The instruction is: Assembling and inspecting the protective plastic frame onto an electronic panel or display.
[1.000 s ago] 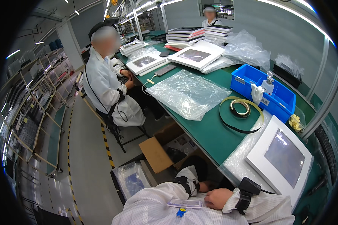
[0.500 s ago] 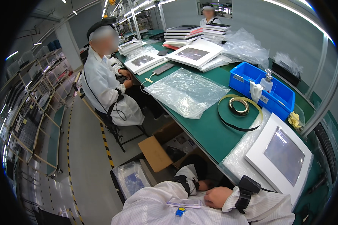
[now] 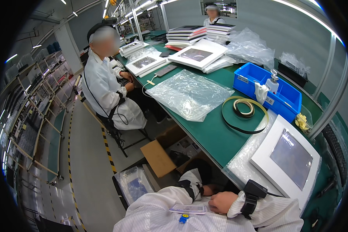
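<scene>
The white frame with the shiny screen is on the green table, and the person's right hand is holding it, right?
Not quite: the right hand isn't holding the white frame. The head view shows that hand at the front of the white coat, apart from the frame. The frame is on the green table, yes.

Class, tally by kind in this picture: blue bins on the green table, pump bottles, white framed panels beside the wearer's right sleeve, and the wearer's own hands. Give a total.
Blue bin: 1
Pump bottle: 1
White framed panel: 1
Wearer's left hand and right hand: 2
Total: 5
</scene>
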Demonstrator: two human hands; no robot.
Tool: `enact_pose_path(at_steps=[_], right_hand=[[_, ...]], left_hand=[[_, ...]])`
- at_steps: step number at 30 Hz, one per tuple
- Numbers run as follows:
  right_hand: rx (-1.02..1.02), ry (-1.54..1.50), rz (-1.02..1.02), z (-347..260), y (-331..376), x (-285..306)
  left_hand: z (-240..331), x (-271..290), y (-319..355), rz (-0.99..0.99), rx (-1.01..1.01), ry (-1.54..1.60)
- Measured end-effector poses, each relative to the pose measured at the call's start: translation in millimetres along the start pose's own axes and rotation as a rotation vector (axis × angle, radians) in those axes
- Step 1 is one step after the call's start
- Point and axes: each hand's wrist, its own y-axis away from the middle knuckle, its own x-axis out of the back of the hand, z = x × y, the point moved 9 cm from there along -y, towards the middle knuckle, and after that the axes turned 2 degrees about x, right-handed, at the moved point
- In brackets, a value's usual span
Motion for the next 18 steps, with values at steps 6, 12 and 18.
enact_pose_path(at_steps=[6,12,18], right_hand=[[0.005,0.004,0.006,-0.7,0.6,0.7],[-0.014,0.005,-0.009,0.4,-0.1,0.2],[-0.004,-0.001,-0.006,-2.1,-1.0,2.7]], left_hand=[[5.4,3.9,0.4,0.018,-0.003,-0.006],[7.1,1.7,1.2,-0.111,0.115,0.031],[-2.1,-3.5,1.7,-0.132,0.119,0.014]])
